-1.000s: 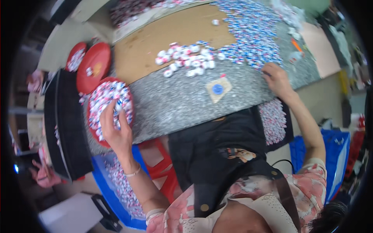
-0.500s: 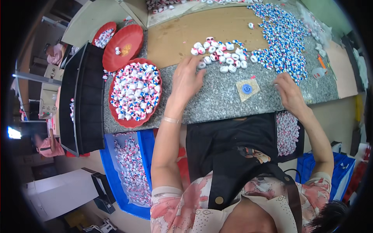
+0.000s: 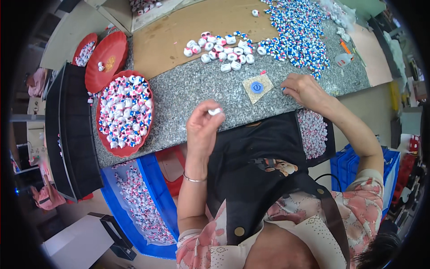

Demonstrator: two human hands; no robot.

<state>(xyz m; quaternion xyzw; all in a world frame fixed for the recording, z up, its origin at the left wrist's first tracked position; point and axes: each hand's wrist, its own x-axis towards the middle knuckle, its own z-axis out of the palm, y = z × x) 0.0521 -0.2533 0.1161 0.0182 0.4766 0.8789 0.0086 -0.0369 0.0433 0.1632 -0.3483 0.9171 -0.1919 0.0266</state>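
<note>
My left hand [image 3: 201, 127] is above the front of the speckled stone counter, its fingers closed on a small white rounded piece [image 3: 215, 111]. My right hand [image 3: 304, 91] is just right of a small square pad [image 3: 251, 95] that carries a round blue part [image 3: 257, 87]. Its thumb and fingertips are pinched together on a small blue-and-white piece [image 3: 284, 89], mostly covered by the fingers. Beyond the hands lies a loose group of white-and-pink rounded pieces [image 3: 232, 57]. A wide spread of small blue-and-white pieces [image 3: 300, 33] covers the far right.
A red scalloped dish [image 3: 150, 114] full of mixed pieces stands at left, with another red dish [image 3: 117, 49] behind it. Brown cardboard [image 3: 179, 33] covers the back. A small clear bottle [image 3: 343, 59] lies far right. Below the counter is a blue bin [image 3: 154, 179] of pieces.
My left hand has drawn back from the group of white-and-pink pieces toward me, now with one white piece. My right hand has come slightly nearer the pad. The whole view has shifted.
</note>
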